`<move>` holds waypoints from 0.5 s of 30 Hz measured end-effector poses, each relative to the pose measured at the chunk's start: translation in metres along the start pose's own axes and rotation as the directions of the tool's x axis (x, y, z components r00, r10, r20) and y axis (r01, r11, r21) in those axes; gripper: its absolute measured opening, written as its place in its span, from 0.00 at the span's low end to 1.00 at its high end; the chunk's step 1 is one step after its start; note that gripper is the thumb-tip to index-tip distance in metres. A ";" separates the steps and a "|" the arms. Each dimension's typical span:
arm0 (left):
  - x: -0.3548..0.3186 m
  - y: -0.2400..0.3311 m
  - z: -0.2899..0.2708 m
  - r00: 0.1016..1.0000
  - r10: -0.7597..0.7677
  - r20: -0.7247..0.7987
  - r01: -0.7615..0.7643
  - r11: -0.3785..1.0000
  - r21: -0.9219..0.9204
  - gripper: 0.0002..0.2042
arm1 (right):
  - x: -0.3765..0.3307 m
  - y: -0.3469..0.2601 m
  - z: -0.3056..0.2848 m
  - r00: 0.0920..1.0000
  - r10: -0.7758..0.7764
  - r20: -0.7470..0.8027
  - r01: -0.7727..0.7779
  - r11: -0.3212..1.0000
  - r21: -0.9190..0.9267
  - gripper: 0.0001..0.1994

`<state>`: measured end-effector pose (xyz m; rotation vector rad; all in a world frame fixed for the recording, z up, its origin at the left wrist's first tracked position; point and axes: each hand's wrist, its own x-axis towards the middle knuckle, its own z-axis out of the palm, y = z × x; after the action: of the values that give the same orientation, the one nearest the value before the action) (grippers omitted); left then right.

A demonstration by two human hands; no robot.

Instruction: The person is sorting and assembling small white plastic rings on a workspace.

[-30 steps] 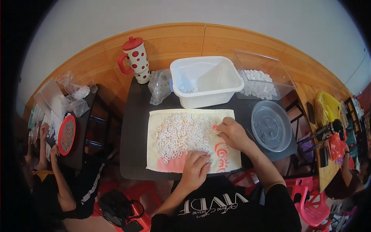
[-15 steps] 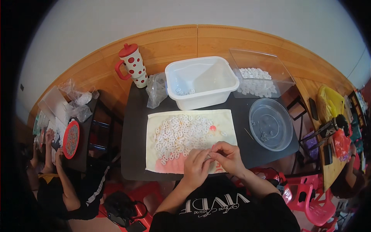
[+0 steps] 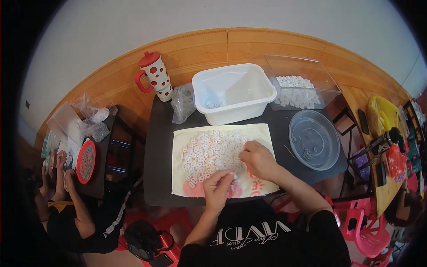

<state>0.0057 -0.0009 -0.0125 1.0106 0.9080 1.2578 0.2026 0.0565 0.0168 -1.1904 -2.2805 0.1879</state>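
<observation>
Sorting white rings on a cloth at the table's near edge.
Left hand pinches one ring; right hand, fingers curled, picks at the heap, best lifted singly.

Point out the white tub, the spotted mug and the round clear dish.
white tub [image 3: 262, 99], head view, right outer wall.
spotted mug [image 3: 156, 76], head view, middle of its body.
round clear dish [image 3: 327, 129], head view, bare bottom.
</observation>
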 end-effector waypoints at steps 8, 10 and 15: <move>-0.001 -0.002 -0.001 0.998 0.049 0.027 -0.045 0.993 -0.113 0.13 | 0.017 0.010 0.011 0.999 -0.033 0.022 0.036 0.989 -0.146 0.03; -0.003 -0.001 -0.002 0.999 0.029 0.045 -0.024 0.993 -0.114 0.13 | 0.016 0.007 0.012 0.999 -0.033 0.013 0.034 0.988 -0.148 0.03; -0.006 -0.002 -0.007 0.998 0.045 0.048 -0.043 0.998 -0.054 0.14 | -0.004 -0.018 -0.020 0.994 -0.082 -0.077 0.067 0.981 -0.185 0.03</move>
<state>-0.0009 -0.0066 -0.0162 1.0197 0.8144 1.2824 0.2024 0.0395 0.0388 -1.1762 -2.3016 -0.0996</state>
